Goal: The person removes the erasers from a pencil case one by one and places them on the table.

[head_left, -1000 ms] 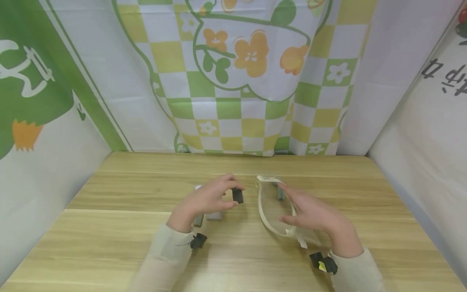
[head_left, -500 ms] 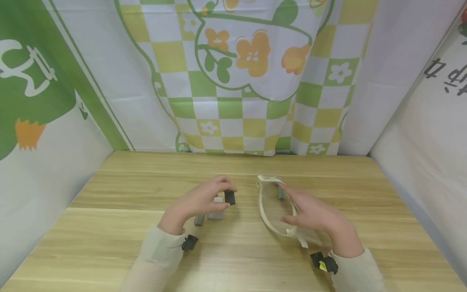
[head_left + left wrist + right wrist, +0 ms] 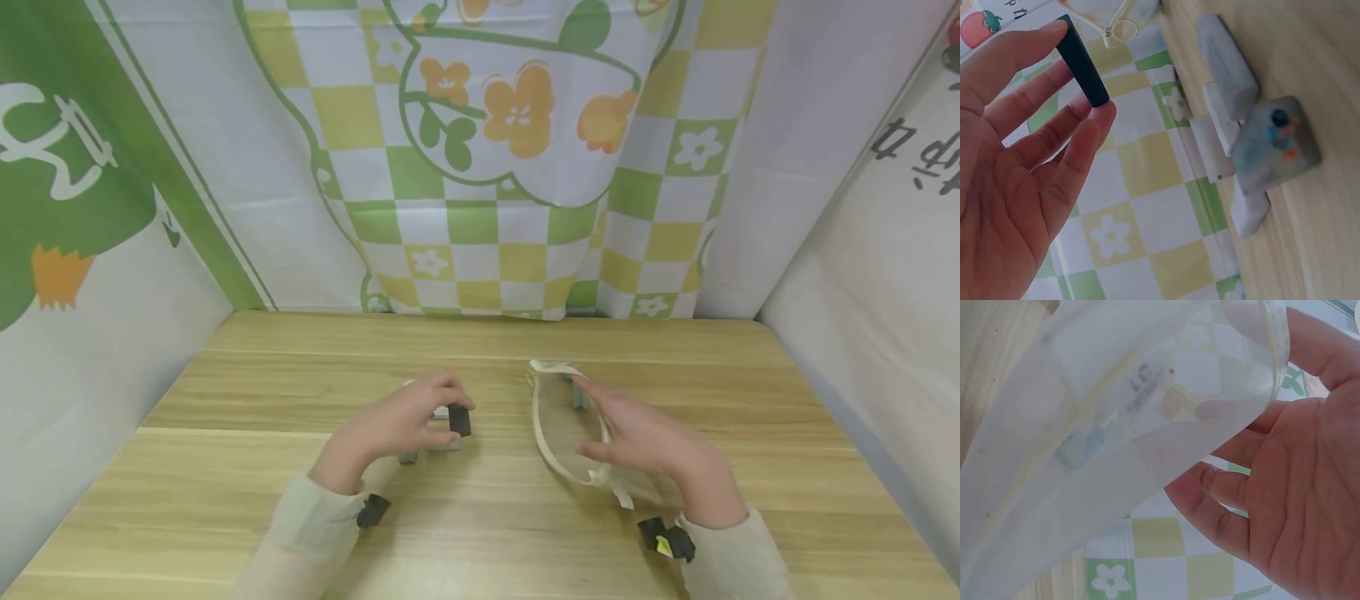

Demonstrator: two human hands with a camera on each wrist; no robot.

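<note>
My left hand pinches a small dark rectangular block between thumb and fingertips, above the table. In the left wrist view the block looks slim and flat-sided. My right hand holds the rim of a translucent pouch with a cream edge, its mouth spread toward the left. A grey-green piece shows at the pouch's far end. Through the pouch wall, blurred dark lettering and a bluish patch are visible in the right wrist view.
Below my left hand lie a grey bar, a grey block with a coloured print and white pieces, close together on the wooden table. A checked curtain hangs behind the table's far edge.
My left hand has moved left and slightly nearer with the dark block still pinched, over the pieces on the table. My right hand and the pouch have stayed in place.
</note>
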